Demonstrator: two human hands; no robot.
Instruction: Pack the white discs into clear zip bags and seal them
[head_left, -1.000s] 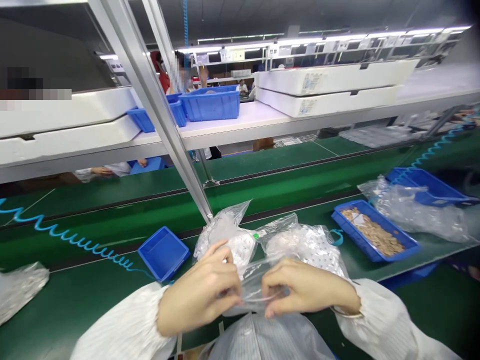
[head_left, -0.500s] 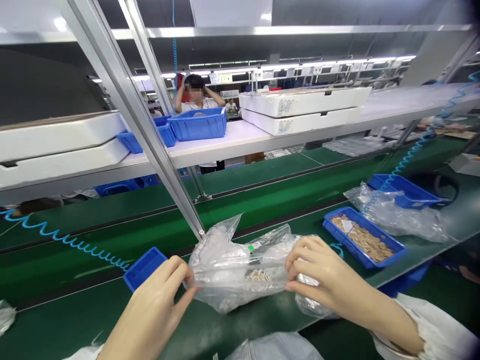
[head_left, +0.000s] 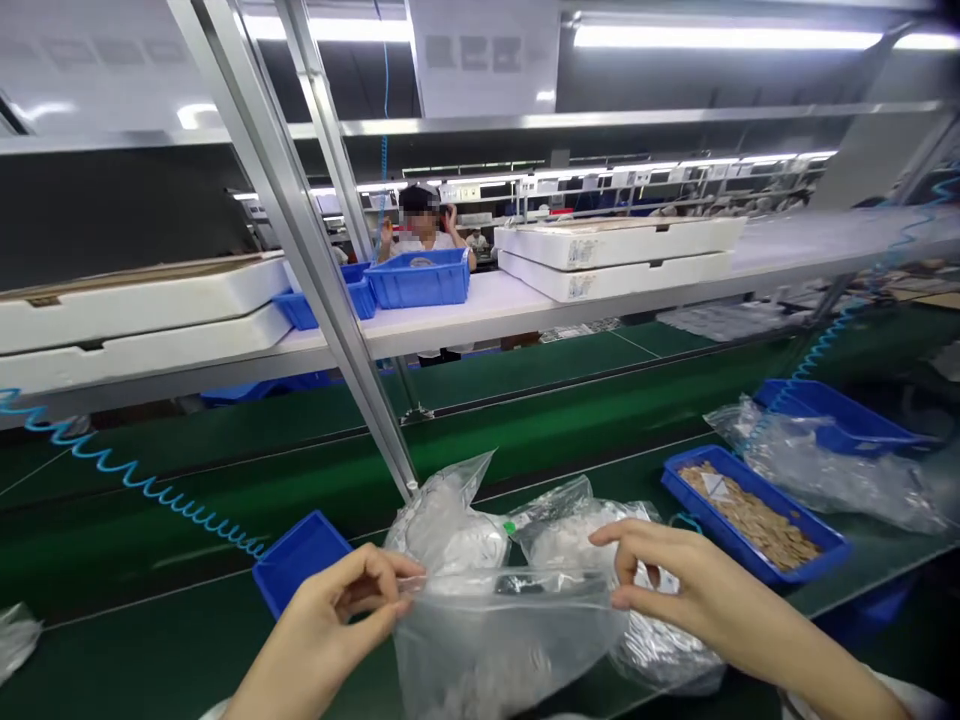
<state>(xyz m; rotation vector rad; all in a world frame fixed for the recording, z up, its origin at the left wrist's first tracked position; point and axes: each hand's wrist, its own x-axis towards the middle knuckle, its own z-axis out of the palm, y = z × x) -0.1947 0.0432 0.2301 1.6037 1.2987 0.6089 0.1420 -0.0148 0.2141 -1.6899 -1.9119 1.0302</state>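
Left hand (head_left: 322, 625), near a small blue tray (head_left: 296, 562) at eight o'clock, pinches the upper left corner of a clear polythene bag (head_left: 499, 645) between thumb and curled fingers; the bag hangs at six o'clock over the green conveyor belt (head_left: 172, 620), and the right hand (head_left: 694, 585) pinches its other top corner between thumb and spread fingers, with a blue tray of brown pieces (head_left: 754, 520) at four o'clock. Thin, soft and slippery, the film looks light and is best held by its top edge, above the small pieces sagging at the bottom. Unlike half a second earlier, when it lay bunched low across the belt, the bag now hangs open between the hands.
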